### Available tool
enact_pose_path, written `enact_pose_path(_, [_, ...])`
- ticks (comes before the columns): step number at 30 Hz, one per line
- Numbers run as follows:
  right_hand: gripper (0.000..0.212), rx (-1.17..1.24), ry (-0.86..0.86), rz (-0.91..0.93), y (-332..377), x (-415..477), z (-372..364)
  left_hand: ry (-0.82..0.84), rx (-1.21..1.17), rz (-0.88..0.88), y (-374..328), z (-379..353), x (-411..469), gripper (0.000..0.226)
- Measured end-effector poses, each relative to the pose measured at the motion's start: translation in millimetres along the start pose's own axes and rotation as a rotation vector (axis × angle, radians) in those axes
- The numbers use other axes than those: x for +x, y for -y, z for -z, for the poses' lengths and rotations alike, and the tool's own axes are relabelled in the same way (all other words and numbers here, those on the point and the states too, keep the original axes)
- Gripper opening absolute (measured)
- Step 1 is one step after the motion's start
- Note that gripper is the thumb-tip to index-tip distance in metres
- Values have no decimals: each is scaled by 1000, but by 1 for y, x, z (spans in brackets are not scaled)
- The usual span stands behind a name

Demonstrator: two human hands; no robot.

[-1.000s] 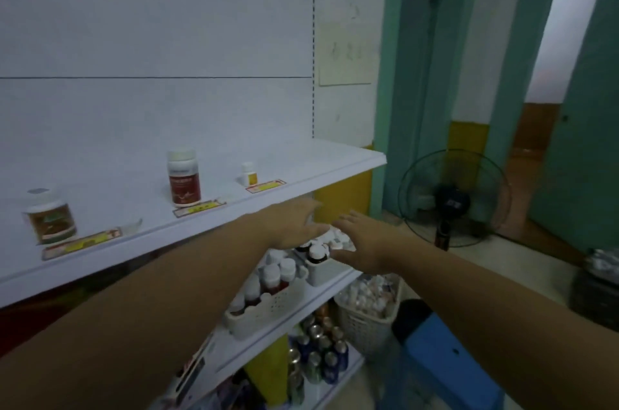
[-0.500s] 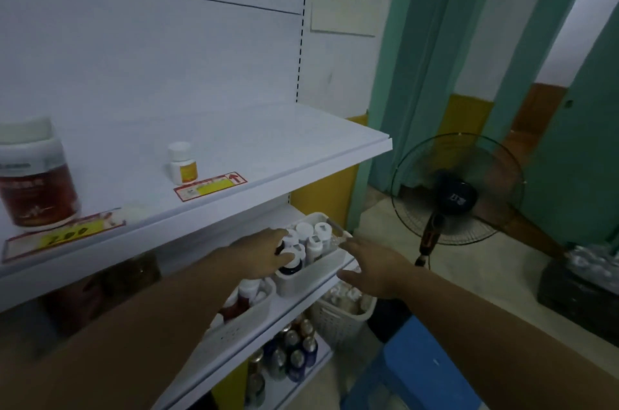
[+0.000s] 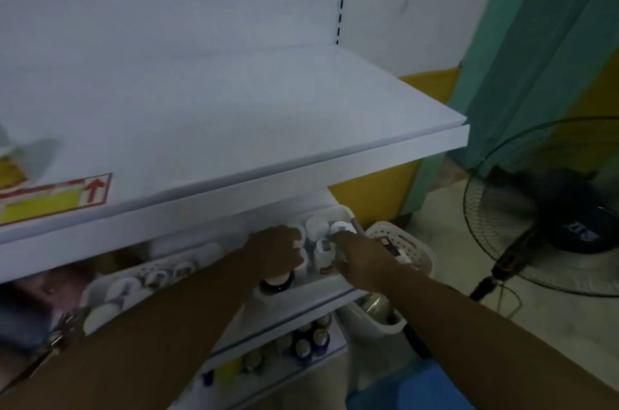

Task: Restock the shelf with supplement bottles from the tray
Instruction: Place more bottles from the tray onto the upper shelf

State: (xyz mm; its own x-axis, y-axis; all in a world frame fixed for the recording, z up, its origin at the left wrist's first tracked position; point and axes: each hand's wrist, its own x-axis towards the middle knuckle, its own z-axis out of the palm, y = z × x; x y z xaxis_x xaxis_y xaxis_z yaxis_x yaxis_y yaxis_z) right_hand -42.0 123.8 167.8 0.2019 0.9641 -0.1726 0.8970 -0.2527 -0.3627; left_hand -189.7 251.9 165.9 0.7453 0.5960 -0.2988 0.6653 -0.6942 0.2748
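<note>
Both hands now sit deeper in the tray than half a second ago. Our view has dropped and closed in, so the top shelf fills the upper half of the frame.

That top shelf (image 3: 268,141) is white and wide, running from the left edge to right of centre. A red and yellow price label (image 3: 53,198) lies on its front at lower left, and a yellow-labelled bottle (image 3: 8,168) is cut off by the left edge.

Just below centre, a white tray (image 3: 315,289) stands on the next shelf down. It holds the supplement bottles (image 3: 316,225), upright with white caps.

Our left hand (image 3: 274,252) is over the tray's left part, knuckles up, fingers curled down among the bottles. Blur hides whether they close on one, so we cannot tell its grip. A dark-banded bottle (image 3: 276,285) shows just beneath that wrist.

Our right hand (image 3: 365,262) reaches in from the lower right. Its fingers are stretched forward and unclenched, tips touching a white cap at the tray's right rear.

A second tray (image 3: 134,279) with more bottles sits to the left on the same shelf, dim in shadow. Small dark bottles (image 3: 308,342) line the shelf beneath. A white basket (image 3: 417,252) shows just right of our right hand. A floor fan (image 3: 552,228) stands at the right edge, and a blue stool (image 3: 418,389) is at the bottom.
</note>
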Motion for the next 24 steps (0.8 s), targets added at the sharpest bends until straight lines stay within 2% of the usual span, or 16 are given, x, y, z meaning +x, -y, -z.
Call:
enact_pose_path(4, [49,-3,53,104,-29,42,-21,1,152,144,-8,-25,33,39])
enact_pose_path(7, [37,-108,98,176,-44,64,-35,70,367,211,-15,-36,44,30])
enact_pose_path(9, [33,-112,75,171,-48,72,-40,84,451,204,-18,-43,48,33])
enact_pose_path(13, [30,-86,-23,168,-51,75,-49,5,477,240,-20,-50,49,50])
enact_pose_path(17, [51,-44,6,153,-50,78,-50,-9,433,212,-19,-45,48,42])
enact_pose_path(19, [52,-39,-17,160,-49,75,-47,-33,367,196,-19,-40,43,41])
enact_pose_path(21, [49,13,-93,148,-46,69,-39,-112,187,199,-17,-30,32,40])
enact_pose_path(24, [46,162,-208,137,-36,59,-17,-236,-213,179,-17,-5,3,41])
